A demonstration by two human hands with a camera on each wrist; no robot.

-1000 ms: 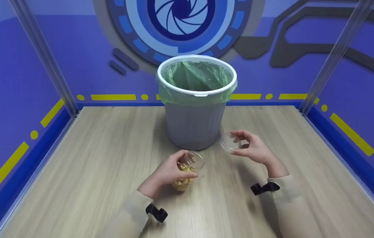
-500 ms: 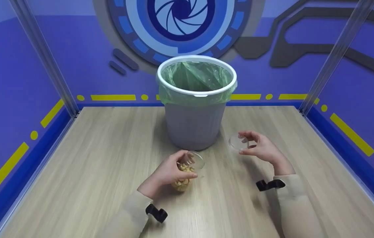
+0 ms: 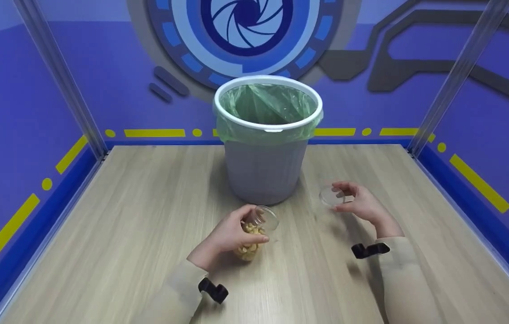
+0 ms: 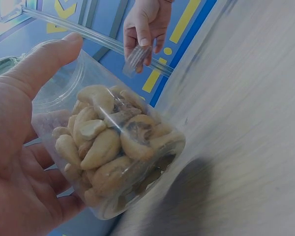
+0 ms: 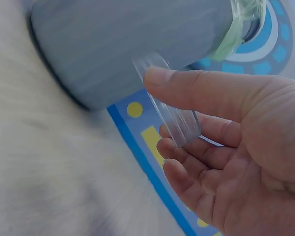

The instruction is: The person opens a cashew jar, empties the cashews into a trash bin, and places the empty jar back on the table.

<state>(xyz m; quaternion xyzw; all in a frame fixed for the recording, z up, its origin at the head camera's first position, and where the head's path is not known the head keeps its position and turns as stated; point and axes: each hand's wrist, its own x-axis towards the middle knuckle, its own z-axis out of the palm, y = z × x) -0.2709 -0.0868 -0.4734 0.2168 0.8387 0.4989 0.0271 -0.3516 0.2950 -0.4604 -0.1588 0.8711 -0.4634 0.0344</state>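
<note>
My left hand (image 3: 229, 231) grips a clear plastic jar (image 4: 113, 147) from its side, thumb across the front. Cashews (image 4: 103, 142) fill much of the jar, some with dark patches. The jar's mouth is uncovered and leans toward the bin in the head view. To the right, my right hand (image 3: 360, 202) pinches a clear plastic lid (image 5: 169, 105) by its rim, between thumb and fingers. Lid and jar are well apart, and the lid is held above the table.
Behind the hands stands a grey bin (image 3: 265, 166) with a white rim and a green liner bag (image 3: 259, 101). The wooden table (image 3: 155, 189) meets blue walls with yellow marks at the back and both sides. Each wrist wears a black camera mount.
My right hand has moved right with the lid, away from the jar and the bin's base. My left hand and the jar have stayed in place.
</note>
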